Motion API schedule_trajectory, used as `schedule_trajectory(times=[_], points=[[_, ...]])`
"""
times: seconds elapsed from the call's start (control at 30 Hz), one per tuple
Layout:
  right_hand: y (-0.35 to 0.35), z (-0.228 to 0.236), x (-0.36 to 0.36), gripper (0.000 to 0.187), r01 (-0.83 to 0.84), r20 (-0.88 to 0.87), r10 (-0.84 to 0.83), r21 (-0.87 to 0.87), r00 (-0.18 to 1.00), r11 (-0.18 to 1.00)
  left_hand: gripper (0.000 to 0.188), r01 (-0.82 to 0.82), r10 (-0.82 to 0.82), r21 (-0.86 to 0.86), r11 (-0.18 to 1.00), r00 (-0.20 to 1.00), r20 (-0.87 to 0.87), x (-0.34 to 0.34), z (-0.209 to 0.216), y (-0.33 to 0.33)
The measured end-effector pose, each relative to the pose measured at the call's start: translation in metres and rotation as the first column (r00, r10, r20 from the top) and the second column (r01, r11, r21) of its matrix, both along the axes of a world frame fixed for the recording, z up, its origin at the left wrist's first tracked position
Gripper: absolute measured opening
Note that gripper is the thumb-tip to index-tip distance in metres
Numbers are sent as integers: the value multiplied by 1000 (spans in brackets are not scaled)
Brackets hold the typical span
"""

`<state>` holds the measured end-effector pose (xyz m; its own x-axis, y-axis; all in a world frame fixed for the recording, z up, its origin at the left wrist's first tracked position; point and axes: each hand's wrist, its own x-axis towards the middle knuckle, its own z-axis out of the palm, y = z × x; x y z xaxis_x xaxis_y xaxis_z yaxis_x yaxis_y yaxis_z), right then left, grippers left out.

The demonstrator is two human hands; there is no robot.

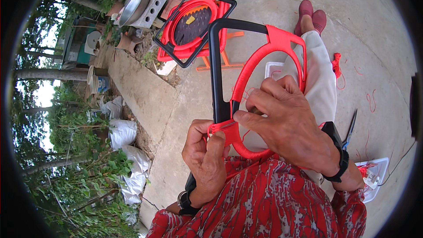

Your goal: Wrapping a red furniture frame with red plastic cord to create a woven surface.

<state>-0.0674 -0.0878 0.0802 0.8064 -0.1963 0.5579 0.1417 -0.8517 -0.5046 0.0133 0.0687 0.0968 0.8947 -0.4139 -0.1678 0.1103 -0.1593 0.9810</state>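
I'm holding a black frame [216, 61] tilted over my lap, its lower part reaching my red patterned shirt [282, 198]. Red cord [250, 72] is covering most of its oval ring. My L hand [205, 156] is pinching the frame's wrapped lower L part, thumb & fingers closed round cord & bar. My R hand [286, 121] is curling w/ fingers mostly bent, thumb tip by a bare black bit of the ring; can't tell if it's gripping a strand. On the R, scissors [351, 130] are lying on the concrete floor [387, 66] nr a white tray [384, 169]. A red cord bundle [336, 65] is lying beyond my pale trousers [322, 77]. Up L, more red-wrapped frames [217, 11] are resting on an orange-legged stand [226, 58].
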Motion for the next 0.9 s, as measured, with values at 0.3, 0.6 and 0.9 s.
schedule_trajectory(times=[0.3, 0.6, 0.9], points=[[7, -6, -6, 18, 70, -17, -70, -1, 997, 998, 11, -15, 15, -28, 999, 1000, -3, -1, 3, -3], [0, -8, -2, 15, 4, -6, -4, 108, 1000, 994, 12, -23, 23, -20, 1000, 1000, -19, -4, 5, -3], [-25, -9, 7, 20, -224, 62, 217, 148, 974, 963, 10, -13, 13, -23, 1000, 1000, 17, -8, 5, -4]])
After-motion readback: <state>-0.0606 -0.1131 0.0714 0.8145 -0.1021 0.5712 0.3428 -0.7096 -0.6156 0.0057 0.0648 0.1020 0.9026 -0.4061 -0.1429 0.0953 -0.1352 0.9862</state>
